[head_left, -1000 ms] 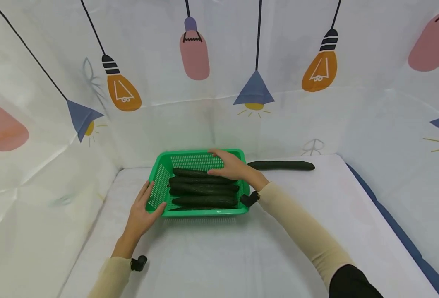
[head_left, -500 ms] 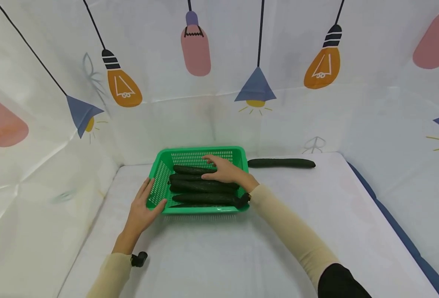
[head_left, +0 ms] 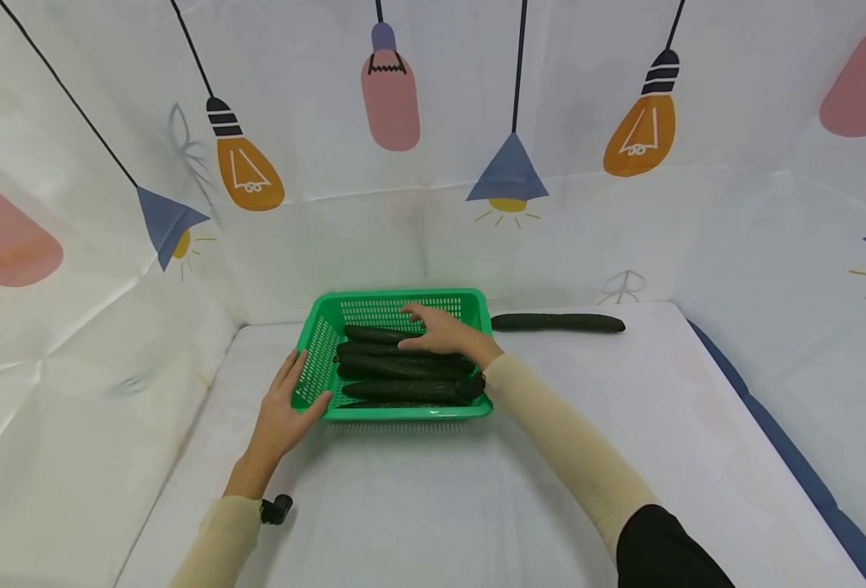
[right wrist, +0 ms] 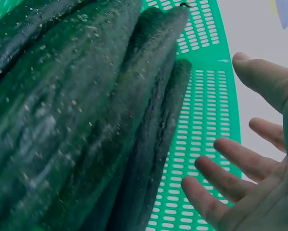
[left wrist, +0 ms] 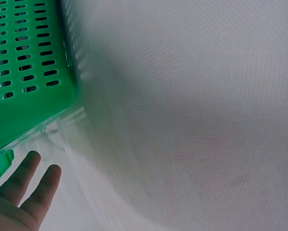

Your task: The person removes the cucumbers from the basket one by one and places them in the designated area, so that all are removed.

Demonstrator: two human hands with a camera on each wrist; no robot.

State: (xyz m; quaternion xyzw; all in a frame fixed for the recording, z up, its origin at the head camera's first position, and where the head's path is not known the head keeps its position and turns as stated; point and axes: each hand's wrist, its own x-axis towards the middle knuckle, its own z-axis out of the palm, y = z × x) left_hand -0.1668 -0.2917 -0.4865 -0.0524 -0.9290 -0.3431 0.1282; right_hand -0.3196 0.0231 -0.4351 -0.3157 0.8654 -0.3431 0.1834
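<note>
A green plastic basket holds several dark green cucumbers lying side by side. At its front left corner is my left hand, thumb and fingers spread along the rim. The left wrist view shows two straight fingertips below the slotted basket wall. My right hand reaches over the right part of the basket, above the rear cucumbers. In the right wrist view its fingers are spread and hold nothing, beside the cucumbers.
One more cucumber lies on the white tabletop, just right of the basket near the back edge. A white sheet printed with lamps rises behind and at both sides of the table.
My right hand has moved left and inward from the basket's right rim to over the cucumbers, then nearly stopped. My left hand has stayed at the corner.
</note>
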